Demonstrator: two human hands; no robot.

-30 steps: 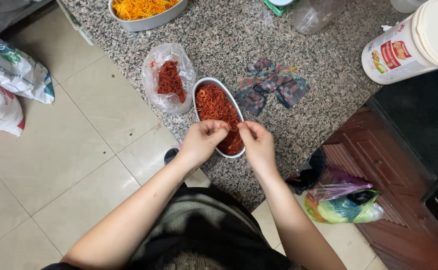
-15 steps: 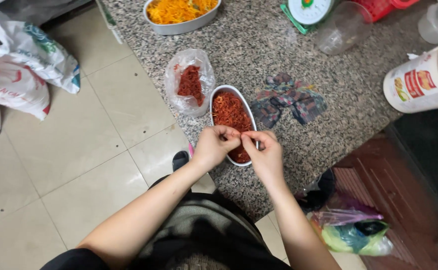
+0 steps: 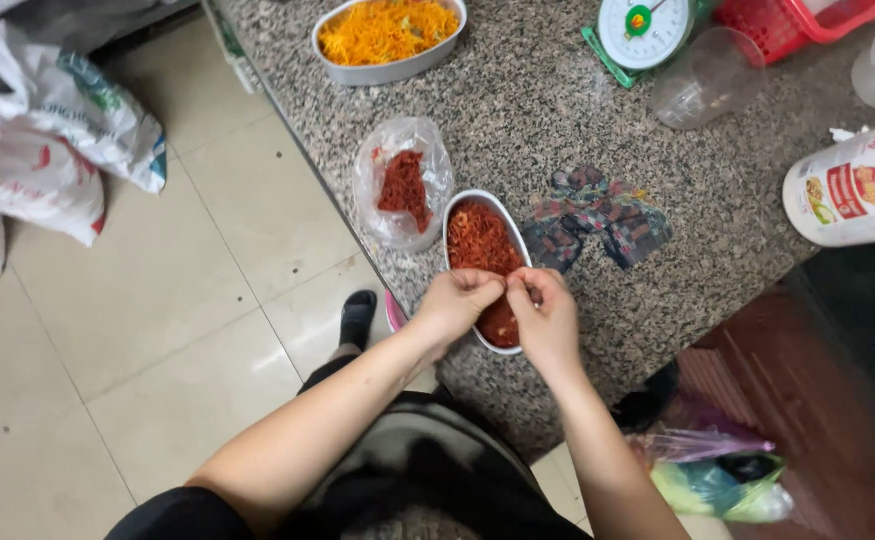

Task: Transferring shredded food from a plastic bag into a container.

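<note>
Red shreds (image 3: 480,240) in oval tin (image 3: 455,215) at frame centre, left hand (image 3: 455,303) and right hand (image 3: 545,318) meeting over its near end, both grips pinched together on shreds, bag (image 3: 403,185) beside tin on counter (image 3: 578,120)

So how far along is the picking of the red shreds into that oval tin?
The oval tin already holds a good layer of red shreds. Both hands, left hand and right hand, meet over its near end, pinching something small. The clear bag beside it still holds red shreds.
</note>
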